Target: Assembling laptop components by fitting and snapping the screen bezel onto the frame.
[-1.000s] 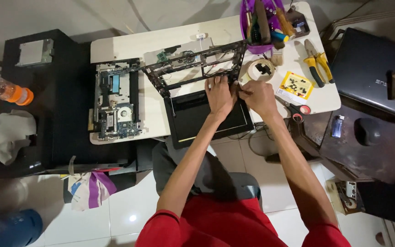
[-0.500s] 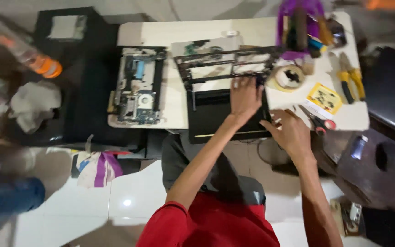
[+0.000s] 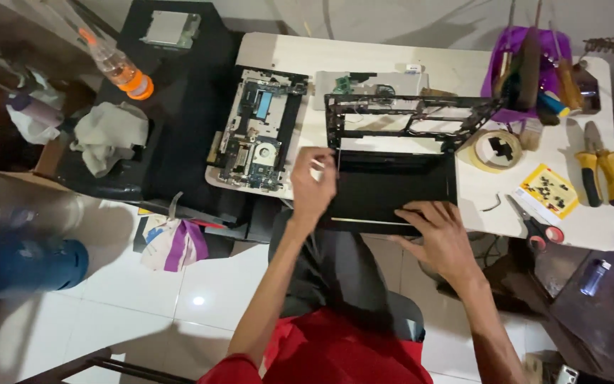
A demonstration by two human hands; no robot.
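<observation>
A black laptop panel (image 3: 392, 188) lies at the near edge of the white table (image 3: 278, 50). A black skeletal laptop frame (image 3: 406, 114) rests just behind it. My left hand (image 3: 313, 183) hovers at the panel's left edge, its fingers pinched on a small pale piece. My right hand (image 3: 436, 229) lies flat with its fingers spread on the panel's near right edge. An opened laptop base with a bare circuit board (image 3: 257, 139) sits to the left of my left hand.
On the table's right are a tape roll (image 3: 497, 149), a yellow card with small parts (image 3: 548, 190), scissors (image 3: 534, 226), pliers (image 3: 597, 167) and a purple tool basket (image 3: 506, 50). A black side stand (image 3: 179, 107) holds a cloth (image 3: 108, 135) and a bottle (image 3: 119, 67).
My left hand has moved from the panel's top to its left edge. My right hand has come down from beside the tape roll to the panel's near edge. The camera view has shifted.
</observation>
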